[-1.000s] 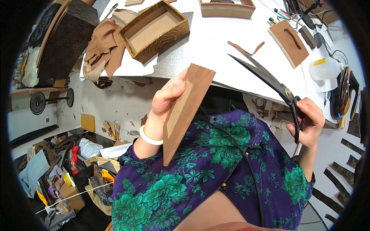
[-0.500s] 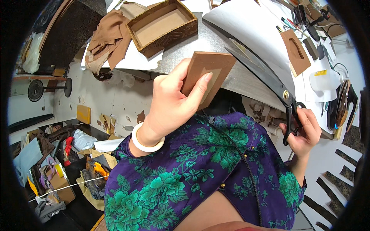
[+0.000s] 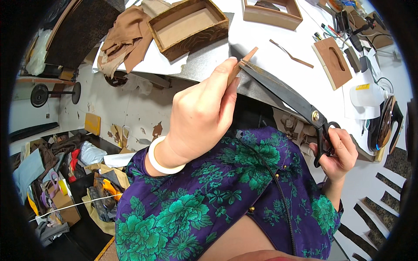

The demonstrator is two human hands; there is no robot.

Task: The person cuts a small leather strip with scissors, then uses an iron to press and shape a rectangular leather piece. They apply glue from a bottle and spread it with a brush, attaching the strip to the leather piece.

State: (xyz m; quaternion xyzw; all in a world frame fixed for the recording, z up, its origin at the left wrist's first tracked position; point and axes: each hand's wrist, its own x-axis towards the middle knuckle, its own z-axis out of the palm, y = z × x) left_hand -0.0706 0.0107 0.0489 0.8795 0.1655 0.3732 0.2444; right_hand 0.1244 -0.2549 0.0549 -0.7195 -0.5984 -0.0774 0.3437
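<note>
My left hand (image 3: 198, 104), fingers and thumb pinched, holds a flat brown panel (image 3: 249, 55), which is turned almost edge-on. Most of the panel's face is hidden by the fingers. Black-handled scissors (image 3: 278, 85) are in my right hand (image 3: 342, 152), with fingers through the handle loops. Their long dark blades point up and left, the tips meeting the panel's edge just beside my left fingertips. Whether the tips are cutting into it I cannot tell. A thin, bent brown strip (image 3: 300, 60) lies on the white paper beyond the blades.
An open brown patterned box (image 3: 198, 39) and crumpled brown cloth (image 3: 126, 37) sit at the far left of the table. Further back are a second box frame (image 3: 273, 21) and a brown slotted block (image 3: 333, 61). A white bottle (image 3: 365, 95) stands at right. Scraps pile up at lower left.
The panel has turned from showing its face to nearly edge-on. My left hand has rolled over with it. The scissors have shifted left, their tips now at its edge. The thin strip has come into view.
</note>
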